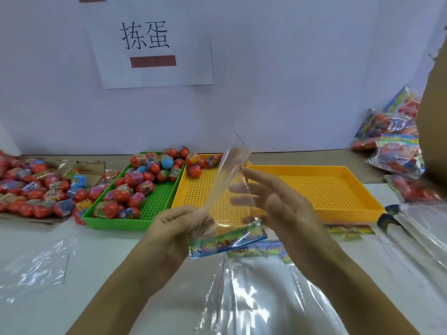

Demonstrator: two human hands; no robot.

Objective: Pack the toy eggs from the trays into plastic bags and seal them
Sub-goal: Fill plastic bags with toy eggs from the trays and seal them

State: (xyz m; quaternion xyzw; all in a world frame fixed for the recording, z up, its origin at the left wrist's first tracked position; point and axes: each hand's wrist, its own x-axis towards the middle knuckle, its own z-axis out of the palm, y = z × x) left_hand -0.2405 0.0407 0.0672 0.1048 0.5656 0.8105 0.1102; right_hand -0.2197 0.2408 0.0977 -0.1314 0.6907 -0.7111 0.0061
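Mid-run, bagging still ahead for this cycle. Left hand (pixel 179 226) pinches the lower end of an empty clear plastic bag (pixel 229 184) near its printed header card (pixel 227 240), so that grip is grasping the bag. Right hand (pixel 273 201) has straight fingers against the bag's side, grip released, looks like it's working the bag open. Motion blur, so can't tell if the mouth is open yet. No egg in this bag.

Done: heap of filled bags (pixel 394 146) far right on the desk (pixel 101 250).

Left: green tray (pixel 154 201) holds many toy eggs (pixel 125 194); middle yellow tray (pixel 193 189) has only a few at its far end; right yellow tray (pixel 326 189) looks bare. More eggs piled on cardboard (pixel 94 165) far left. Spare empty bags (pixel 266 298) lie near, below the hands, and at right.

Judgement: roughly partway, plenty of eggs unpacked. This bag needs opening, filling, sealing.
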